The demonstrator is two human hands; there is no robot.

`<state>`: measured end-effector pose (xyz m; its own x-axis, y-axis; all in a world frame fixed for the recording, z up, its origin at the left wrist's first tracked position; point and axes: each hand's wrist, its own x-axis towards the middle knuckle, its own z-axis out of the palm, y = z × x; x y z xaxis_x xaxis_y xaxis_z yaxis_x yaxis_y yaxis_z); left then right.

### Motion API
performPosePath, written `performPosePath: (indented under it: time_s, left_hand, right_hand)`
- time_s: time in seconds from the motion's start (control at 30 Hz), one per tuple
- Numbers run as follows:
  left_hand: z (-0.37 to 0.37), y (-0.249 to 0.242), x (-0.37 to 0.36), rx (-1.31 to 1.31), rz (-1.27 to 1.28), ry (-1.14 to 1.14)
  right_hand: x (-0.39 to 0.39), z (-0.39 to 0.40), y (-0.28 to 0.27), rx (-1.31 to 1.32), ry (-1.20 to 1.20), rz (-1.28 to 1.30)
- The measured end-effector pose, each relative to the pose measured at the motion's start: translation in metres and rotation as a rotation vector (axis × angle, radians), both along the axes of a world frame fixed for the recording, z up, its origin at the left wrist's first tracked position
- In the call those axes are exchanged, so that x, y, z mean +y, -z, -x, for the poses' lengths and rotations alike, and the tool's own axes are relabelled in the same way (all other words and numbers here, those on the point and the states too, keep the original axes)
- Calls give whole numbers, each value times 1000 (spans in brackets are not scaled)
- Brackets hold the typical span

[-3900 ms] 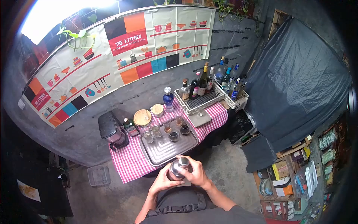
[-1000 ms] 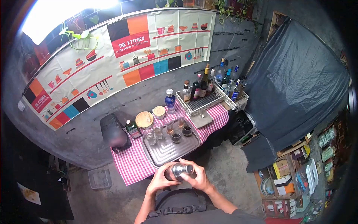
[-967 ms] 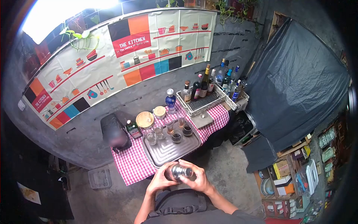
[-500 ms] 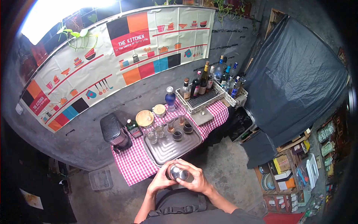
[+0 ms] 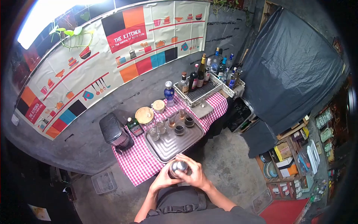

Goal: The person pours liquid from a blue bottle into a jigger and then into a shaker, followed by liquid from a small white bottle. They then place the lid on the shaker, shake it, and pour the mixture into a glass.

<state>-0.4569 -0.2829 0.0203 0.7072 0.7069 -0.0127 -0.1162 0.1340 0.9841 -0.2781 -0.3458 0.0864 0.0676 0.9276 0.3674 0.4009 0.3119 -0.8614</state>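
Both of my hands are wrapped around a shiny metal cocktail shaker, its domed top facing up at me. My left hand is closed about its left side. On the right, my right hand grips it, with the thumb near the domed top. Just beyond the shaker lies a metal tray. Two glasses with dark contents, a front one and a rear one, stand on the tray. Clear glasses are at its left, and a glass with amber liquid is near its back.
A checked cloth covers the table. Behind the tray are a round wooden lid, a blue bottle and a wire basket of bottles. At left stand a black bin and a green bottle. Shelves are at right.
The shaker has moved slightly away from my body, between both hands. My right thumb now lies closer to its domed top. The whole view has shifted a little.
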Motion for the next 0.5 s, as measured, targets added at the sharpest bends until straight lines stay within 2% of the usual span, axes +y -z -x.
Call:
performPosePath:
  time_s: [0.03, 0.07, 0.13, 0.2, 0.27, 0.33, 0.37, 0.4, 0.47, 0.5]
  left_hand:
    - [0, -5, 1, 60, -85, -4]
    - [1, -13, 3, 118, -172, -8]
    - [7, -21, 6, 157, -125, -25]
    - [15, -21, 9, 256, -257, -29]
    - [13, -15, 6, 189, -240, -33]
    - [8, -15, 0, -8, -28, -14]
    - [10, -10, 1, 0, 96, 82]
    - [9, -13, 1, 3, 96, 83]
    - [3, -24, 4, 162, -178, 43]
    - [5, -20, 8, 225, -193, 35]
  right_hand:
    - [1, 1, -1, 105, 56, 79]
    - [-1, 1, -5, 260, 70, 311]
    - [-8, 0, 2, 298, 68, 285]
    - [-12, 7, 8, 222, 24, 59]
    - [-14, 11, 0, 64, -44, -43]
    - [-12, 13, -4, -42, -38, -58]
    - [-10, 11, -6, -44, 6, -35]
    - [-8, 9, -7, -45, 48, -15]
    - [-10, 5, -6, 197, 119, 180]
    - [-13, 1, -4, 224, 106, 209]
